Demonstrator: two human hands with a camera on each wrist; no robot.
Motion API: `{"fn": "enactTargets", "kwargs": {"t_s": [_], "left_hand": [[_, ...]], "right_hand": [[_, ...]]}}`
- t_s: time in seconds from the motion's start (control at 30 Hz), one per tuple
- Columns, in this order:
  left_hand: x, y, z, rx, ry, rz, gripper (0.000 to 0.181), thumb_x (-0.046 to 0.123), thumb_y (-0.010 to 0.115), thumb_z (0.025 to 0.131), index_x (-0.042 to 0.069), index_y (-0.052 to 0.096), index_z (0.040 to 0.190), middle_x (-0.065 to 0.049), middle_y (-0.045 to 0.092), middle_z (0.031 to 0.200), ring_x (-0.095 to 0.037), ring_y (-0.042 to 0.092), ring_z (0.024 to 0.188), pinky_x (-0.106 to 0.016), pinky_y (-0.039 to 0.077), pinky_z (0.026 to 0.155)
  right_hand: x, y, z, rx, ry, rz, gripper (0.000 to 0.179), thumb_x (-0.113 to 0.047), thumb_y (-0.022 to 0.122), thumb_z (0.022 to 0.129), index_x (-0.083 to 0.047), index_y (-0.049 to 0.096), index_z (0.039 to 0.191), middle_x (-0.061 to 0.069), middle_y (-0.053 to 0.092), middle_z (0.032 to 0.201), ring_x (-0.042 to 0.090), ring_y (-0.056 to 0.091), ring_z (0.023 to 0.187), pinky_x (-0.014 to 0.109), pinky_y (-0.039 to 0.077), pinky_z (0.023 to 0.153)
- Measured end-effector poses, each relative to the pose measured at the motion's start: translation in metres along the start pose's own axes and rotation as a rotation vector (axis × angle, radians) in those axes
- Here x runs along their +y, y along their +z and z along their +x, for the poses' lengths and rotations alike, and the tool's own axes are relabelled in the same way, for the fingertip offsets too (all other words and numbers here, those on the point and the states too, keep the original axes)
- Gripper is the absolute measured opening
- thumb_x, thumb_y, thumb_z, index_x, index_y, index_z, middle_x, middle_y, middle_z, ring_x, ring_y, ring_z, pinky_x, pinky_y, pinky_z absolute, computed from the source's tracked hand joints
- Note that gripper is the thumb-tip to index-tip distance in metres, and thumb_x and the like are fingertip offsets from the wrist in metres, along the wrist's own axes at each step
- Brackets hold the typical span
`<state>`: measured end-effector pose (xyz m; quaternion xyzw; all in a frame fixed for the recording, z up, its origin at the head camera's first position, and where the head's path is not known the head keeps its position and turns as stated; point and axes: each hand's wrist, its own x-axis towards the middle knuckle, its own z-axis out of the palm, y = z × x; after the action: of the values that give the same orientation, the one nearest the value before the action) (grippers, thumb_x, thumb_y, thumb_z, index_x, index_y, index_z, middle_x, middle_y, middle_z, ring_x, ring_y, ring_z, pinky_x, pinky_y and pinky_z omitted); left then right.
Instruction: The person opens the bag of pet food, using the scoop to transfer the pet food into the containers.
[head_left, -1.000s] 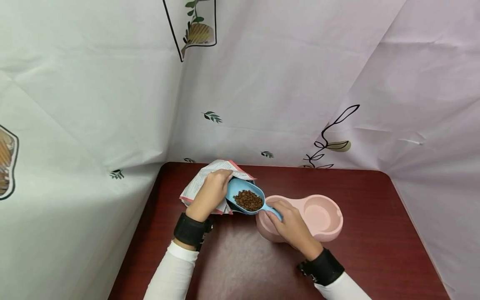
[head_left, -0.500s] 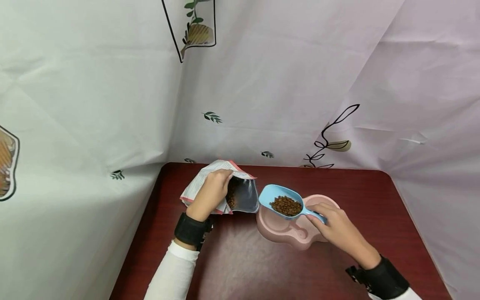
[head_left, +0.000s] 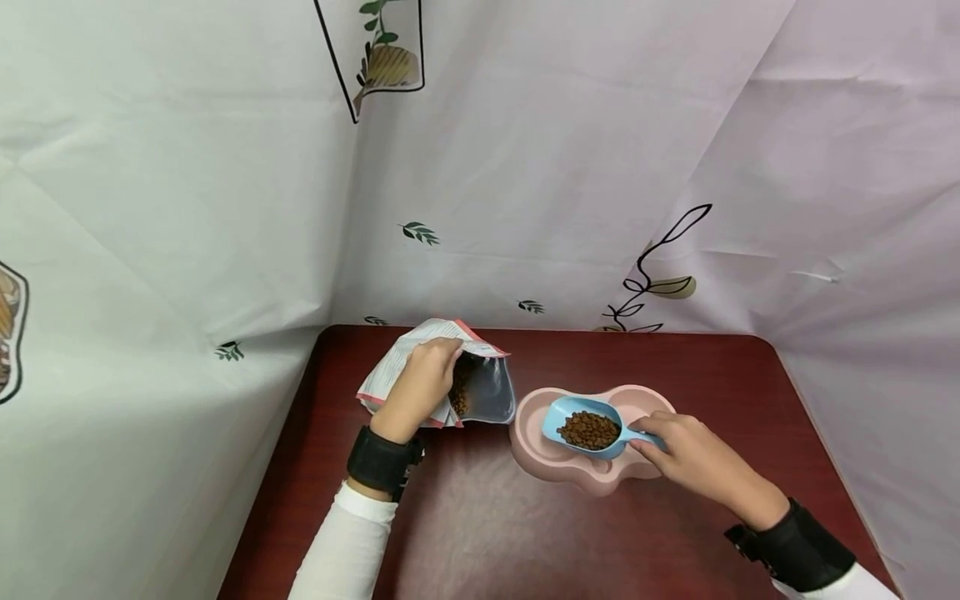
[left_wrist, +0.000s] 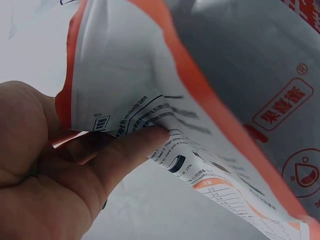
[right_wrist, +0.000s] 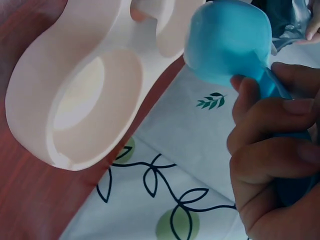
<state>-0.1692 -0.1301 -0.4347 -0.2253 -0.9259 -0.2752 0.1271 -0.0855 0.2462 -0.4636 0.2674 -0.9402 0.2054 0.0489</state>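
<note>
In the head view my right hand point(head_left: 697, 454) grips the handle of a blue scoop point(head_left: 557, 414), which carries a heap of brown kibble point(head_left: 589, 430). The scoop hovers over the pink double pet bowl point(head_left: 525, 458), above its left hollow and middle. Its underside shows in the right wrist view, where fingers curl round the blue handle. My left hand point(head_left: 423, 379) holds the upper edge of a white and red food bag point(head_left: 390, 371) lying on its side, mouth to the right. Kibble shows inside the mouth. The left wrist view has the thumb and fingers pinching the printed bag wall point(left_wrist: 120, 65).
The dark red table point(head_left: 720, 367) has rounded back corners. White patterned cloth point(head_left: 480, 167) hangs behind it and along both sides. The bag's opening lies close to the bowl's left rim.
My right hand has drawn the loaded scoop out of the bag and moved it right, over the bowl. The left hand has stayed on the bag.
</note>
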Motion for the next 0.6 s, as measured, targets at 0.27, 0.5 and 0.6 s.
{"fn": "enactTargets", "kwargs": {"t_s": [0.27,0.5,0.6], "left_hand": [[0.000,0.002,-0.002,-0.015,0.000,0.005,0.025,0.004,0.056,0.098,-0.007,0.067,0.117,-0.022,0.070,0.109,-0.032,0.065,0.104,-0.043,0.058,0.083],[-0.001,0.003,-0.002,0.002,0.004,0.004,0.024,0.002,0.057,0.096,-0.007,0.067,0.116,-0.022,0.070,0.108,-0.032,0.065,0.103,-0.043,0.058,0.083],[-0.001,0.002,-0.002,0.005,0.006,0.000,0.024,0.002,0.057,0.096,-0.007,0.067,0.116,-0.022,0.070,0.108,-0.032,0.066,0.103,-0.043,0.058,0.082]], "right_hand": [[-0.003,-0.005,0.008,-0.180,0.068,-0.085,0.009,-0.023,0.073,0.086,-0.017,0.070,0.092,-0.010,0.053,0.073,0.002,0.043,0.059,0.024,0.039,0.049],[-0.006,-0.007,0.018,-0.189,0.041,-0.174,0.018,-0.026,0.073,0.084,-0.024,0.057,0.076,-0.008,0.041,0.067,0.006,0.039,0.050,0.026,0.035,0.043],[-0.006,-0.008,0.021,-0.180,0.016,-0.221,0.014,-0.025,0.075,0.083,-0.021,0.063,0.078,-0.007,0.044,0.067,0.007,0.042,0.048,0.027,0.037,0.040]]}}
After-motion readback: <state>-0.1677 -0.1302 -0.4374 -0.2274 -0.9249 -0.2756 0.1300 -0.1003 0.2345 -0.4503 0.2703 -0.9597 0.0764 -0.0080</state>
